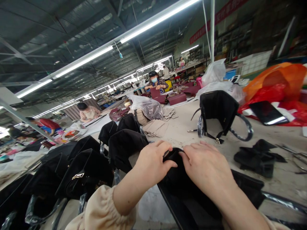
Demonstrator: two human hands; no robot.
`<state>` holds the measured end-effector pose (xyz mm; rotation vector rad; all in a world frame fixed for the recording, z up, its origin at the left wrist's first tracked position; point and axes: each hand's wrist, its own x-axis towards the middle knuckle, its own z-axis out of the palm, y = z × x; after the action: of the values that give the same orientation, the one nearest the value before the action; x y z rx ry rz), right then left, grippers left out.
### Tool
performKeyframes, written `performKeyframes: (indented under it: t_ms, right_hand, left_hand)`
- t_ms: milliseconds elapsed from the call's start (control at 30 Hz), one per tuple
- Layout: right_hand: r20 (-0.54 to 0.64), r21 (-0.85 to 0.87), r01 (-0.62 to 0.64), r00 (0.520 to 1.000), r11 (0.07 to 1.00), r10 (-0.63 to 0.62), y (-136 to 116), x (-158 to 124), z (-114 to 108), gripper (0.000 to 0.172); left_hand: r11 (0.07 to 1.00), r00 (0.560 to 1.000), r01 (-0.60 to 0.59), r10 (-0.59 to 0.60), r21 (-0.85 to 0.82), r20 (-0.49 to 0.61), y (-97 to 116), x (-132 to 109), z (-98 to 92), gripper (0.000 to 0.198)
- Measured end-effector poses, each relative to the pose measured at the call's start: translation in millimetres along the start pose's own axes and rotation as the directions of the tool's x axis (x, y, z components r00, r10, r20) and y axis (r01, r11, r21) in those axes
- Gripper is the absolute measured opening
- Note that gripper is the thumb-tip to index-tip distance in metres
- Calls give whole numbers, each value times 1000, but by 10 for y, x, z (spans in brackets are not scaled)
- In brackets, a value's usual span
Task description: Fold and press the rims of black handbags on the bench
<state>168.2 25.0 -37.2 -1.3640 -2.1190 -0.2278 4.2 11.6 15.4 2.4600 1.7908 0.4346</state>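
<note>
A black handbag (176,179) lies before me on the worktable, its mouth facing me. My left hand (153,159) pinches the far rim between thumb and fingers. Close beside it, my right hand (207,166) grips the same rim, its thumb pressed on the lining side. The right forearm covers part of the bag. A handle wrapped in clear plastic (283,201) sticks out to the right. Just beyond my hands, another black handbag (216,111) stands with its mouth spread and plastic-wrapped handles at its sides.
Several black bags (88,172) crowd the left side. Beige card pieces (155,128) lie farther back. On the right are black fabric pieces (257,158), scissors (296,156), a dark tablet-like device (267,112) and a red plastic bag (266,95). A co-worker (155,83) handles maroon pieces across the table.
</note>
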Motion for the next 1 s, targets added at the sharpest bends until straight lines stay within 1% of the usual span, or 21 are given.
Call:
performKeyframes:
  t_ms: [100,167,233,367,500,767,900,1000]
  right_hand:
    - [9,-6,-6,1000,1000,6,6,3,-9,18]
    - [9,-2,-12,1000,1000,12,8,2,-7,18]
    - [11,8,-13,1000,1000,13,9,0,-5,19]
    - [14,30,-6,1000,1000,5,3,-5,-9,19]
    - [21,39,0,1000,999,-1,-3,-5,-10,19]
    - [28,30,-3,1000,1000,3,15,-2,27,20]
    - [33,7,-21,999,1000,21,11,1,21,20]
    - [35,3,-39,999,999,39,3,3,9,21]
  left_hand:
    - [998,998,-57,57,13,-10,17,11,2,23]
    - [998,999,-50,49,27,23,12,29,1,16]
    - [999,999,-14,12,31,42,0,48,10,13]
    - [998,998,56,-56,35,-4,-31,62,66,20]
    - [997,997,62,-60,47,-44,-64,64,113,23]
    - [995,993,95,-95,-4,-72,-90,95,147,23]
    - [989,987,145,-145,-4,-68,-64,124,145,24]
    - [988,986,155,-155,9,-61,-41,131,131,22]
